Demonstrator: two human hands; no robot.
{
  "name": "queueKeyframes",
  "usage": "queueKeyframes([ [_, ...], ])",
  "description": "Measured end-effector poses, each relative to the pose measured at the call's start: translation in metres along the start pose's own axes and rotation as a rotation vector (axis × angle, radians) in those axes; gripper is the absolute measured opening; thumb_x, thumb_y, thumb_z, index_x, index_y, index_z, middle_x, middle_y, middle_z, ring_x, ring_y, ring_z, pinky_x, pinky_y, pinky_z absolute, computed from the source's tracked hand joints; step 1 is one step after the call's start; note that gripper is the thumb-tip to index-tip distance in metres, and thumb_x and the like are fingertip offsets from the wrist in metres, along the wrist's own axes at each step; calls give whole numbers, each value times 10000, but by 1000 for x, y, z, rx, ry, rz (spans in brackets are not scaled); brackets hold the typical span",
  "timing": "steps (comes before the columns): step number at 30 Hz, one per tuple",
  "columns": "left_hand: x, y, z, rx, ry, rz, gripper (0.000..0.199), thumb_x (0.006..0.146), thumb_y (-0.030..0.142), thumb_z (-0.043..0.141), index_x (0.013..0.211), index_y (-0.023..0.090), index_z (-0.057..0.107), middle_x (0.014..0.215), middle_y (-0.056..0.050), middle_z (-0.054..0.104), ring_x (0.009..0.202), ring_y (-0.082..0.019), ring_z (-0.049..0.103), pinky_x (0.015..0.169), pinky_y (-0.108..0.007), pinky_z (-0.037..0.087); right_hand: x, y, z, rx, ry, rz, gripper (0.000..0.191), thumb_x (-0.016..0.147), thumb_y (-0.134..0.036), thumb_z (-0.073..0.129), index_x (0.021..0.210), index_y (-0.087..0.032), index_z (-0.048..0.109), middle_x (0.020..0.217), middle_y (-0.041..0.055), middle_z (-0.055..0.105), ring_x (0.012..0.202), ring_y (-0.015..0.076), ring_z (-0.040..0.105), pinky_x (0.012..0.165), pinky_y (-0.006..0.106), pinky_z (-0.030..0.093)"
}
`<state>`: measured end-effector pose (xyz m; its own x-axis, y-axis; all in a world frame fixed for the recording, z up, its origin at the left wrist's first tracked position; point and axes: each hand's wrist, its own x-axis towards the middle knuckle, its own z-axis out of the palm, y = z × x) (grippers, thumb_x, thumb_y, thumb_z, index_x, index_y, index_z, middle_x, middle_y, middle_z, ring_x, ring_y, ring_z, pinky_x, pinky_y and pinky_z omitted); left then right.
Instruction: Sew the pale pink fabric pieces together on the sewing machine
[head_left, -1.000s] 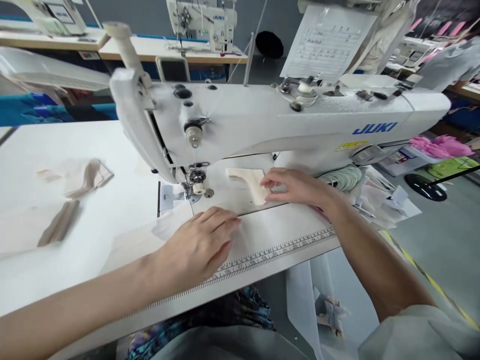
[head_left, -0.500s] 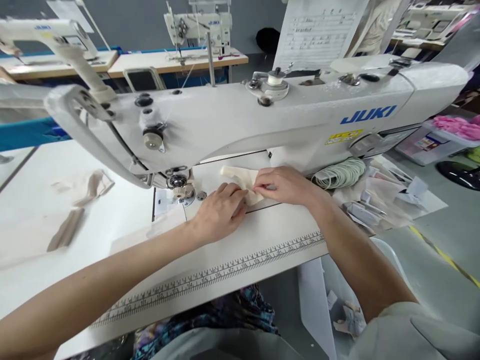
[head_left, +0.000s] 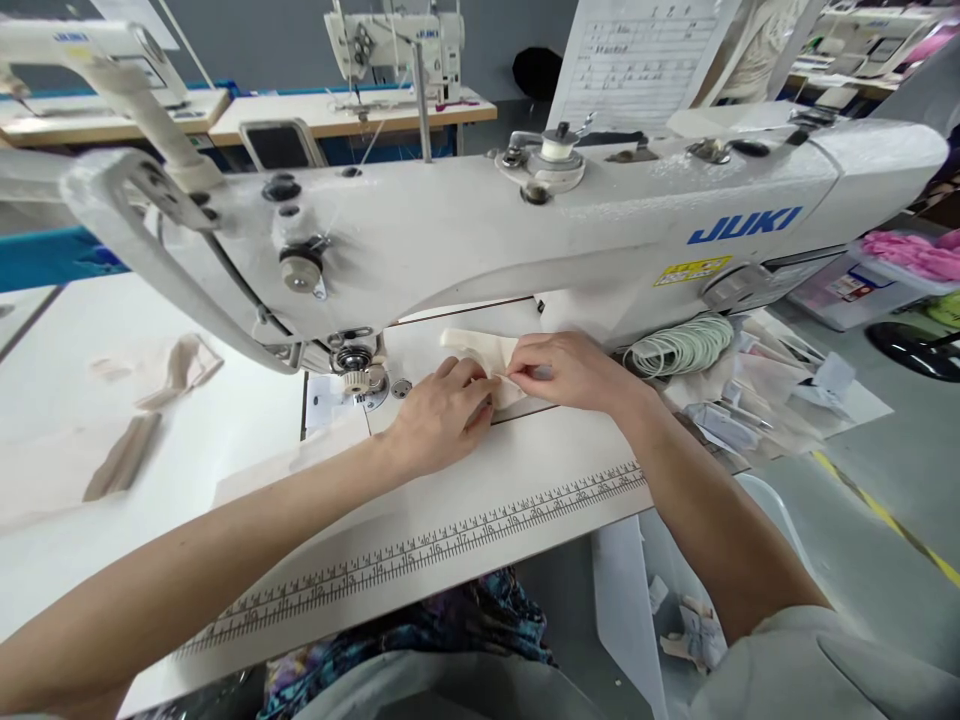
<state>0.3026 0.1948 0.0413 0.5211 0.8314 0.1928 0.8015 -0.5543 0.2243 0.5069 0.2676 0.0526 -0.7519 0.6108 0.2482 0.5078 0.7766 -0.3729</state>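
A small cream fabric piece [head_left: 480, 345] lies under the arm of the white sewing machine [head_left: 480, 230], right of the presser foot and needle area [head_left: 358, 378]. My left hand [head_left: 442, 415] is closed on its near left edge, thumb and fingers pinched together. From the other side, my right hand [head_left: 559, 370] pinches the same fabric between thumb and forefinger. The two sets of fingertips almost meet over it. Part of the fabric is hidden beneath my fingers.
Pale fabric pieces [head_left: 124, 455] lie on the table at left. A coil of pale green cord [head_left: 679, 345] and a pile of scraps [head_left: 772, 390] sit at right. A printed ruler [head_left: 420, 550] runs along the front edge. Below stands a plastic bin [head_left: 630, 610].
The view has shifted slightly. Both hands stay pinched on the cream fabric in nearly the same place, with only small finger movement.
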Motion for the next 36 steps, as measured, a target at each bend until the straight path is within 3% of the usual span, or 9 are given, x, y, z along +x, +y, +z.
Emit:
queueKeyframes([
  [6, 2, 4, -3, 81, -28, 6, 266, 933, 194, 483, 1145, 150, 639, 1096, -96, 619, 1007, -246, 569, 701, -340, 544, -2, 11, 2, 277, 88, 113, 109, 809, -238, 574, 736, -200, 646, 747, -10, 661, 677, 143, 592, 644, 256, 423],
  [9, 1, 5, -3, 138, -25, 26, 253, 939, 200, 481, 1122, 157, 651, 1087, -97, 619, 1003, -250, 571, 669, -337, 535, 0, 12, 7, 367, 277, 144, 129, 842, -292, 543, 763, -200, 587, 714, -6, 615, 629, 143, 566, 604, 255, 432],
  [13, 6, 4, 0, 195, 58, 75, 263, 971, 198, 433, 1044, 147, 680, 1036, -103, 633, 968, -244, 575, 705, -356, 530, 1, 7, 13, 125, 571, 103, 112, 918, -280, 459, 848, -214, 516, 767, 19, 587, 645, 158, 556, 631, 276, 443],
  [19, 30, 1, 13, 305, 139, 135, 285, 967, 162, 434, 1151, 82, 636, 1195, -149, 634, 1144, -283, 550, 888, -395, 496, -1, 9, 15, -266, 570, -8, 147, 981, -213, 379, 925, -213, 515, 854, 69, 632, 776, 208, 602, 699, 313, 466],
  [24, 38, 0, 23, 284, 63, 43, 382, 996, 232, 366, 1223, 4, 572, 1263, -236, 598, 1185, -325, 543, 912, -452, 482, -23, -25, -18, -354, 591, -74, 136, 994, -199, 422, 953, -216, 550, 852, 62, 638, 761, 205, 617, 653, 309, 453],
  [26, 38, 1, 21, 262, 50, 38, 376, 997, 222, 348, 1183, 7, 594, 1261, -247, 599, 1191, -336, 543, 929, -475, 473, -40, -58, -41, -186, 533, -42, 132, 986, -178, 453, 934, -232, 562, 788, 19, 623, 695, 170, 604, 635, 289, 445],
  [30, 28, 11, 6, 148, 50, 23, 339, 960, 142, 373, 1200, 21, 579, 1328, -222, 569, 1261, -322, 503, 1007, -470, 434, -68, -117, -76, 312, 90, -43, 181, 982, -157, 478, 852, -234, 578, 639, -49, 562, 516, 95, 539, 518, 237, 409],
  [33, 4, 22, -13, -503, 28, -43, 348, 984, 211, 322, 1187, 85, 574, 1233, -166, 637, 1184, -250, 575, 1010, -413, 449, -68, -125, -72, 620, -155, -25, 156, 984, -204, 497, 864, -210, 598, 645, -42, 583, 500, 87, 571, 487, 215, 425],
  [36, -34, 29, -29, -1326, -215, -238, 492, 1002, 425, 234, 1206, 100, 541, 962, -133, 705, 919, -218, 688, 856, -382, 532, -53, -111, -43, 803, -276, 123, 172, 979, -318, 532, 886, -185, 588, 656, -29, 591, 502, 100, 594, 493, 210, 463],
])
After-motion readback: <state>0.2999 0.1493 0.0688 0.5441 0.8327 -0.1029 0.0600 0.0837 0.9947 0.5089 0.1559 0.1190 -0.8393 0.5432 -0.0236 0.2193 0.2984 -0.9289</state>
